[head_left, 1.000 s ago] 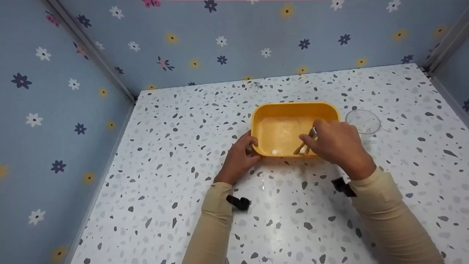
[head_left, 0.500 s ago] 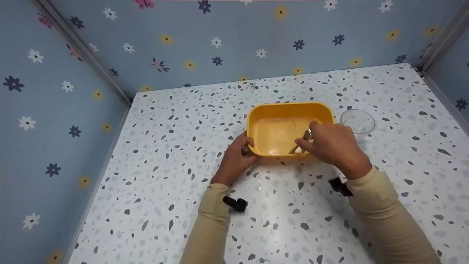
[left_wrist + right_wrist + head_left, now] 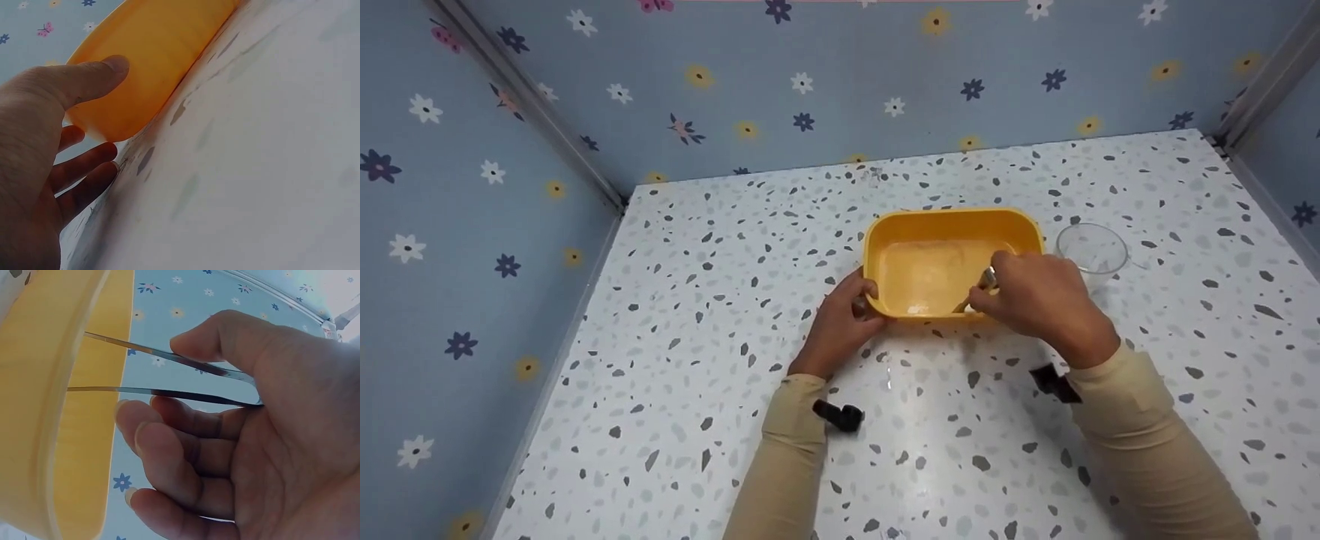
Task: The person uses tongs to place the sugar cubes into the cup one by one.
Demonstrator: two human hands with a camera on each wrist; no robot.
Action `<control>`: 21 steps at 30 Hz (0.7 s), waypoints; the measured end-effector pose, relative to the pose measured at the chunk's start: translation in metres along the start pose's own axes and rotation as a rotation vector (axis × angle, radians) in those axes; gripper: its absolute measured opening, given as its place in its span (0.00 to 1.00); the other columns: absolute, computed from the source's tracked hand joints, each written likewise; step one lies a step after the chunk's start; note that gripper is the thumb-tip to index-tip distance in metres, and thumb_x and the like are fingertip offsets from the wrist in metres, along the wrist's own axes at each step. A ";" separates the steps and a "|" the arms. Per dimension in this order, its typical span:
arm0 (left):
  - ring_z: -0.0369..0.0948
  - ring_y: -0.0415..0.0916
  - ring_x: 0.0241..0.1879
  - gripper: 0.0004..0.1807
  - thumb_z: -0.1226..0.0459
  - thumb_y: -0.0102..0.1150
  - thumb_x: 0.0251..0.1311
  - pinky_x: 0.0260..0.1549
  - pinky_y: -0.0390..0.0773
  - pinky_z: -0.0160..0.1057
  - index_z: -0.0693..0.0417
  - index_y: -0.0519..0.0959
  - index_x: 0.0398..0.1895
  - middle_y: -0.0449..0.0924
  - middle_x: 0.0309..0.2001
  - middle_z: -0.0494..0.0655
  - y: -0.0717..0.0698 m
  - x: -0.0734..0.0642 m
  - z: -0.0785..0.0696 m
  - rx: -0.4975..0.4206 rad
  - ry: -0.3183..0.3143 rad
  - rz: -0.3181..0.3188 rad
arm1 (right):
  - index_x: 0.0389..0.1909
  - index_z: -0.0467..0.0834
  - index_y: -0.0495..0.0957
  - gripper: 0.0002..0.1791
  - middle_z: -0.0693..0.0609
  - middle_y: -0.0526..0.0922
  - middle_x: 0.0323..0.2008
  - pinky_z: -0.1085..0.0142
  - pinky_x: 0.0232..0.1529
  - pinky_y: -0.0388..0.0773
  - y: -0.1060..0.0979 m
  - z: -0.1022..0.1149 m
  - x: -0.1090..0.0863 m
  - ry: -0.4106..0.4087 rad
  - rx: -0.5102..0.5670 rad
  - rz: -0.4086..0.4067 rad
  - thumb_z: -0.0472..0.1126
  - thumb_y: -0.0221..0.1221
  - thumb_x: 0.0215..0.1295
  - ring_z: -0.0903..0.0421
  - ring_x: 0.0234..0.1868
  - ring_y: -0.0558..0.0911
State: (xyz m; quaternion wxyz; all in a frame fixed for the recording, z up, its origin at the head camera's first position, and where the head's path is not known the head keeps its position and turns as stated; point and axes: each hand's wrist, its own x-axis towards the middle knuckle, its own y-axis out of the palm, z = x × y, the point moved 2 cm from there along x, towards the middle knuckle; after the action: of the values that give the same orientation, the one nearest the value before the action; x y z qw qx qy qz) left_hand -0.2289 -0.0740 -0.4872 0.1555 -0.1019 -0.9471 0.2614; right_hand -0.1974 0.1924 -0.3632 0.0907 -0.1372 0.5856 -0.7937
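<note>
A yellow rectangular plastic tub (image 3: pixel 930 217) stands on the speckled table. My left hand (image 3: pixel 844 319) grips its near left corner; in the left wrist view the thumb (image 3: pixel 95 79) presses on the outer wall. Tweezers (image 3: pixel 185 395) sit in my right hand (image 3: pixel 1042 300), pinched between thumb and fingers. Their two arms stand apart in the right wrist view, and the tips reach down into the tub, hidden there by its wall. A small white spot (image 3: pixel 969 308) shows by the tips in the head view. Another whitish patch (image 3: pixel 917 308) lies near the tub's front wall.
A clear round glass vessel (image 3: pixel 1093 247) stands just right of the tub, beside my right hand. Flower-patterned blue panels (image 3: pixel 847 90) close off the back and sides of the table (image 3: pixel 720 262). Black wrist mounts (image 3: pixel 840 415) stick out from both sleeves.
The head view has shifted slightly, so everything sits a little further left. Both hands keep their holds on the tub and tweezers, with only slight movement of the right fingers.
</note>
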 end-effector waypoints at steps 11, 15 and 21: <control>0.41 0.73 0.42 0.18 0.69 0.70 0.54 0.41 0.77 0.38 0.45 0.72 0.42 0.68 0.70 0.45 -0.001 0.000 0.000 0.000 0.004 -0.001 | 0.29 0.46 0.87 0.10 0.56 0.74 0.15 0.62 0.17 0.61 0.000 0.001 0.004 0.024 0.069 0.061 0.43 0.57 0.60 0.56 0.16 0.68; 0.41 0.73 0.42 0.19 0.70 0.70 0.53 0.41 0.77 0.38 0.46 0.72 0.42 0.72 0.65 0.46 -0.002 0.001 0.000 0.005 0.011 -0.001 | 0.28 0.46 0.87 0.10 0.57 0.75 0.16 0.62 0.17 0.62 0.000 0.001 0.006 0.032 0.096 0.076 0.43 0.58 0.60 0.56 0.16 0.69; 0.42 0.73 0.41 0.19 0.69 0.70 0.53 0.40 0.76 0.38 0.45 0.71 0.41 0.70 0.67 0.46 -0.002 0.001 -0.001 0.007 0.011 0.006 | 0.20 0.46 0.78 0.10 0.55 0.69 0.14 0.62 0.17 0.61 0.001 0.002 0.006 0.038 0.083 0.067 0.43 0.61 0.58 0.56 0.17 0.67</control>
State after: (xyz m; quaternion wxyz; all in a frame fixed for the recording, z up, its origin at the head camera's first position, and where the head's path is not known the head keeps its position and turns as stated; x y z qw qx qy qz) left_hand -0.2300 -0.0745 -0.4853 0.1604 -0.1056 -0.9451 0.2646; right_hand -0.2022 0.1890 -0.3626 0.1117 -0.0985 0.5580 -0.8164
